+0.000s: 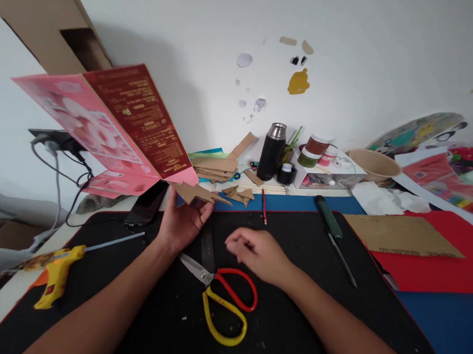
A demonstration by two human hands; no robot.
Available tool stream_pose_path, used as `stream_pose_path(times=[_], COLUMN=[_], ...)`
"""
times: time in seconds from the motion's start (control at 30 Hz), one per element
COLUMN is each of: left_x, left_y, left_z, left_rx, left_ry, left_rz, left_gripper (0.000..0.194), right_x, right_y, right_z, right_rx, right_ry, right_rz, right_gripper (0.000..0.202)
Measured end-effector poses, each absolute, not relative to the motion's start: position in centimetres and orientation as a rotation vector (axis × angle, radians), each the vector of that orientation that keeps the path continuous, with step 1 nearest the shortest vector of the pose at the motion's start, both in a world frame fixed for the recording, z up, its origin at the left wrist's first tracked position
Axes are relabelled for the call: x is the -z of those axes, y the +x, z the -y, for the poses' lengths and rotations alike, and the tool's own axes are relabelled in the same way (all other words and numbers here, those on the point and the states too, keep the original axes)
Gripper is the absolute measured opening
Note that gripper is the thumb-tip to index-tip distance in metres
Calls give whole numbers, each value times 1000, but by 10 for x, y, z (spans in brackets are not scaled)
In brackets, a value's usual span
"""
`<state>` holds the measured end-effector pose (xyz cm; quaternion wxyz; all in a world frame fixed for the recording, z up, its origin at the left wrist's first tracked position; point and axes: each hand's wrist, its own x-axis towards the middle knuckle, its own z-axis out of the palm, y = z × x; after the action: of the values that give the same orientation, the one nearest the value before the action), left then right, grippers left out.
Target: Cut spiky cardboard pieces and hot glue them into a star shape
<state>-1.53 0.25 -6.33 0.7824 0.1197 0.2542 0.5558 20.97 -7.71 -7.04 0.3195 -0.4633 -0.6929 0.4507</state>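
A: Leftmost item?

B: Yellow glue gun [59,273], lying left of the left grip and nearer the wearer; its pale stick points toward that grip.

A: Next?

B: Pink and dark-red printed panel [120,126], propped at a slant, left of and beyond the left grip. Black phone [145,205] lies just left of the same grip.

A: State of the left grip [184,222]?

B: Palm up, thumb and fingers holding a jagged cardboard piece [198,194] at the fingertips.

A: Between the grips?

B: Scissors [207,277] on the black mat [300,323], nearer the wearer than both grips; red and yellow handles spread apart, the red one close to the right grip.

A: Right grip [261,253]?

B: Narrow, fingers loosely curled. Cannot tell whether anything sits inside.

A: Beyond it?

B: Red pencil [264,206], with a black flask [271,153] upright farther back.

A: Right side?

B: Green-handled tool [330,219], right of the right grip, well apart. Farther right, brown cardboard sheet [402,236] overlapping a red sheet [429,274].
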Motion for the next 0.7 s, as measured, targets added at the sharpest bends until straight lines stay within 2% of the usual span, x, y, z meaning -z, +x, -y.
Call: stream_pose_path(times=[0.07, 0.23, 0.33, 0.47, 0.57, 0.7], left_x=[63, 60, 57, 57, 58, 60], left_y=[-19, -22, -20, -12, -6, -5], left_z=[-5, -8, -5, 2, 8, 14], left_rx=[-1207, -1208, -1187, -1134, -1079, -1018], left_ry=[262, 316, 357, 382, 400, 450], left_rz=[-545, -524, -494, -489, -471, -453], left_gripper=[55, 51, 52, 55, 52, 49], right_x=[68, 64, 64, 69, 75, 81], right_y=[207, 198, 192, 189, 190, 199], right_z=[82, 88, 91, 90, 85, 75], right_rx=[-1009, -704, -611, -649, -809, -1180], right_ry=[-1167, -1166, -1214, -1298, -1352, -1328], right_rz=[2112, 2429, 2461, 2361, 2117, 1572], right_gripper=[39, 57, 51, 35, 19, 41])
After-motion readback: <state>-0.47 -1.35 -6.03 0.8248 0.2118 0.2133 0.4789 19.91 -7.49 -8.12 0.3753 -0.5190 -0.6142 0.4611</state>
